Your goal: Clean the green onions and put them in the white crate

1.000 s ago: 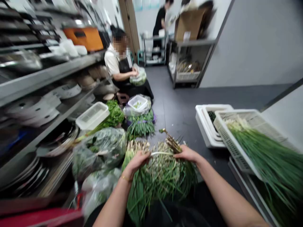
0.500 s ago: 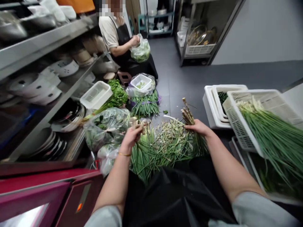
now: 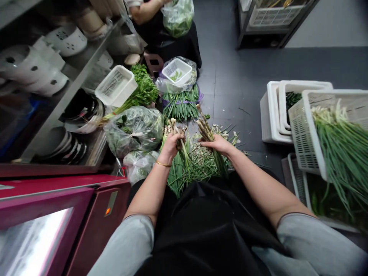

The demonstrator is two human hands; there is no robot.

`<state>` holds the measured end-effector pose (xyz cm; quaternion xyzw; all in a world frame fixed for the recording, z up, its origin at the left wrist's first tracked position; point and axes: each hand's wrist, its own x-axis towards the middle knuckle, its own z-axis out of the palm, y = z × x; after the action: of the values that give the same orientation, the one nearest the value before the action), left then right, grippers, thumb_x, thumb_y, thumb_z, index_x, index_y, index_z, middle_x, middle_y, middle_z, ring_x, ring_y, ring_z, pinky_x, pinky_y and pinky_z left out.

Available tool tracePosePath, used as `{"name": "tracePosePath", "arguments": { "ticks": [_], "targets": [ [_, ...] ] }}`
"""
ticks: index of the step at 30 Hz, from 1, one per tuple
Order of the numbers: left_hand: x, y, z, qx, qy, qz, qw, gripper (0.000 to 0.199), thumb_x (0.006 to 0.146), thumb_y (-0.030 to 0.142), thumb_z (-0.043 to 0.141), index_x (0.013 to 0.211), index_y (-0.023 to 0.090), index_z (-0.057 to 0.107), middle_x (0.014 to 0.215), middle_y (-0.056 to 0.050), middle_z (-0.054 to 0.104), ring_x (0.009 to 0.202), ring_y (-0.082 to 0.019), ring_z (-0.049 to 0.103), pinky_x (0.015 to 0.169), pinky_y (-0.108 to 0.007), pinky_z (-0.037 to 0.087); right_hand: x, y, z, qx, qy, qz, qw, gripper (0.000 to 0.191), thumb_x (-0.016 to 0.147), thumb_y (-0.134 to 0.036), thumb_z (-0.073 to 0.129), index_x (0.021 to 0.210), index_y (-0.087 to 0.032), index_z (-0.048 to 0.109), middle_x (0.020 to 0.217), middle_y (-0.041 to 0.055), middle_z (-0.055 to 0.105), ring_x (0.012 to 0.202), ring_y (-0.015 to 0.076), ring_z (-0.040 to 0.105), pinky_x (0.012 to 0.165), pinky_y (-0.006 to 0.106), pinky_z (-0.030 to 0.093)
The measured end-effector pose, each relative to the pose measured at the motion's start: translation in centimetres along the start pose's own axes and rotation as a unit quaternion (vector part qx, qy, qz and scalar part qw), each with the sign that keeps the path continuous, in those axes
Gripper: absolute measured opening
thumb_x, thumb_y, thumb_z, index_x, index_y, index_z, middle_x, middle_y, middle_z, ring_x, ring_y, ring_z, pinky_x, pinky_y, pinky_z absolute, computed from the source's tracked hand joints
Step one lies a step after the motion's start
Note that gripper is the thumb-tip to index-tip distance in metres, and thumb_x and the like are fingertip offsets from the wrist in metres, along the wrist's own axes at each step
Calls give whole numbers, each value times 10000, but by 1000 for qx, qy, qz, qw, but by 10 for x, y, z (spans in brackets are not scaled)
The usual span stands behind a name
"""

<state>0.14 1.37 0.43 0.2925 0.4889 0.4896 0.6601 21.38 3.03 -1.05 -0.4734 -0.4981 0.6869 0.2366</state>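
My left hand [image 3: 170, 145], with a gold bangle at the wrist, is closed around a few scallions [image 3: 184, 148], their pale root ends pointing up and away. Close by, my right hand [image 3: 220, 145] grips a thicker bunch of scallions [image 3: 204, 128] with brownish, unpeeled root ends. The green leaves of that bunch hang down toward my black apron [image 3: 207, 226]. Below both hands a loose heap of scallions and peeled-off scraps [image 3: 199, 163] lies on the floor. Parts of my fingers are hidden behind the stalks.
Bagged greens [image 3: 135, 130], a white basket [image 3: 116, 86] and bundled leafy stems [image 3: 143, 84] lie left, beside a dish shelf [image 3: 77, 88]. A crate of scallions [image 3: 310, 134] stands right. Ahead, a co-worker holds a plastic bag [image 3: 178, 17]. A red appliance [image 3: 112, 222] is near left.
My hands have come closer together, the right one moving left with its bunch. The left hand's stalks now stand more upright. The view has tilted further down.
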Motion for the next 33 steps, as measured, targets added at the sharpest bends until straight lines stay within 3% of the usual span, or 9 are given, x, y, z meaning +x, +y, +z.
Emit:
{"name": "tracePosePath", "arguments": {
  "ticks": [5, 10, 12, 16, 19, 22, 27, 30, 33],
  "targets": [
    [-3, -4, -6, -23, -21, -13, 999, 424, 636, 447, 728, 528, 186, 413, 447, 50, 390, 424, -72, 410, 418, -208, 320, 5, -8, 2, 142, -40, 7, 989, 473, 545, -102, 655, 1014, -139, 609, 723, 10, 673, 497, 102, 560, 485, 233, 475],
    [-17, -11, 2, 54, -70, 8, 996, 442, 728, 552, 686, 882, 138, 659, 461, 57, 467, 396, -75, 409, 433, -215, 341, 9, -10, 20, 182, -100, -8, 978, 475, 567, -121, 687, 1033, -116, 594, 783, 58, 722, 609, 153, 660, 603, 289, 546],
    [-18, -16, 5, 75, -44, 35, 996, 445, 693, 495, 738, 946, 134, 676, 501, 53, 516, 424, -71, 433, 458, -211, 365, 12, -6, 30, 172, -96, -10, 980, 462, 558, -147, 737, 1004, -116, 622, 791, 63, 730, 623, 163, 666, 621, 305, 555],
    [-13, -25, 7, 106, 18, 69, 992, 373, 536, 369, 845, 741, 109, 674, 633, -18, 641, 583, -127, 572, 549, -244, 447, 16, 2, 48, 145, -77, -28, 986, 460, 501, -204, 818, 931, -132, 672, 792, 47, 732, 620, 159, 658, 611, 299, 557],
    [-10, -21, -1, 92, 42, 21, 995, 322, 544, 333, 835, 634, 133, 599, 458, 45, 497, 415, -82, 449, 415, -219, 328, 18, 4, 49, 153, -64, -9, 986, 432, 516, -283, 838, 890, -132, 682, 764, 53, 726, 640, 179, 671, 626, 318, 559],
    [-9, -9, -12, 70, 69, 5, 995, 317, 589, 320, 804, 619, 165, 529, 405, 87, 390, 325, -42, 314, 349, -208, 177, 18, 1, 39, 160, 3, -6, 987, 419, 512, -306, 845, 855, -128, 683, 738, 65, 719, 637, 175, 666, 629, 310, 548],
    [-8, 3, -25, 54, 92, 46, 993, 358, 616, 340, 808, 632, 185, 486, 438, 86, 384, 333, -34, 308, 346, -206, 155, 15, -7, 24, 87, 117, -52, 988, 364, 559, -346, 818, 822, -133, 685, 629, 25, 650, 550, 131, 576, 489, 242, 445],
    [-8, 2, -25, 72, 70, 61, 993, 359, 628, 343, 823, 640, 182, 502, 455, 80, 378, 345, -35, 311, 355, -215, 169, 12, -5, 31, -11, 58, -66, 996, 390, 581, -350, 803, 895, -134, 719, 684, 20, 661, 550, 119, 542, 502, 247, 417],
    [-8, -2, -23, 80, 49, 65, 993, 356, 632, 338, 832, 655, 182, 513, 466, 77, 375, 354, -37, 311, 361, -218, 178, 10, 2, 46, -57, 7, -34, 998, 313, 531, -311, 812, 763, -130, 705, 669, 9, 648, 582, 123, 547, 568, 260, 432]
  ]
}}
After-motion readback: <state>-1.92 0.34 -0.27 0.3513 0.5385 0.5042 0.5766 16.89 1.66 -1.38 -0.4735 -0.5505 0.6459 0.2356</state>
